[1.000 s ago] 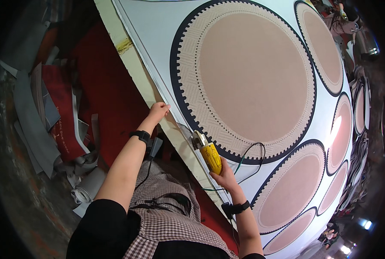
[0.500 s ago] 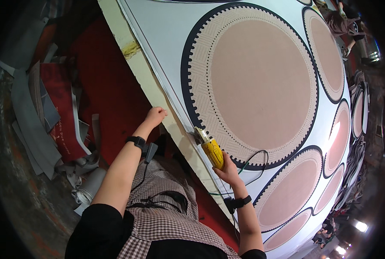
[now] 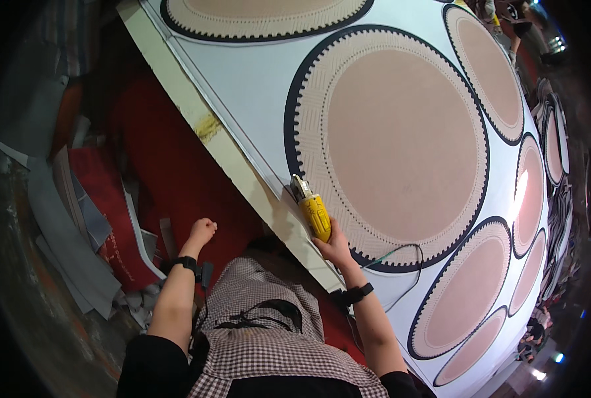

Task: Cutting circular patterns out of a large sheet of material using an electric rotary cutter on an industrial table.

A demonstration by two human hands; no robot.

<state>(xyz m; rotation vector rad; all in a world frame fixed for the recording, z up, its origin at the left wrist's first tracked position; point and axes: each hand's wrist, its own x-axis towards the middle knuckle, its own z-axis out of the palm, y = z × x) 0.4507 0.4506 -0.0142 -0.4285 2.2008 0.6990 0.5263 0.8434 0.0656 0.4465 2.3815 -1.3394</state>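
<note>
My right hand (image 3: 336, 247) grips a yellow power cutter (image 3: 312, 207) whose nose rests on a large white carpet (image 3: 255, 86) patterned with big beige circles ringed in dark blue. The tool sits at the dark rim of the central circle (image 3: 401, 139), close to the carpet's pale edge strip (image 3: 232, 162). A thin cable (image 3: 401, 255) loops from the tool across the carpet. My left hand (image 3: 201, 232) is curled shut over the red floor covering (image 3: 176, 172), holding nothing, apart from the carpet edge. Both wrists wear dark bands.
Grey and red offcut strips (image 3: 76, 219) lie piled on the floor at the left. More circle-patterned carpet runs to the right edge (image 3: 540, 199). Another person's legs (image 3: 507, 20) show at the far top right.
My left hand has lifted off the carpet edge and pulled back over the red floor. The right hand with the cutter has stayed at the circle's rim while the view shifted.
</note>
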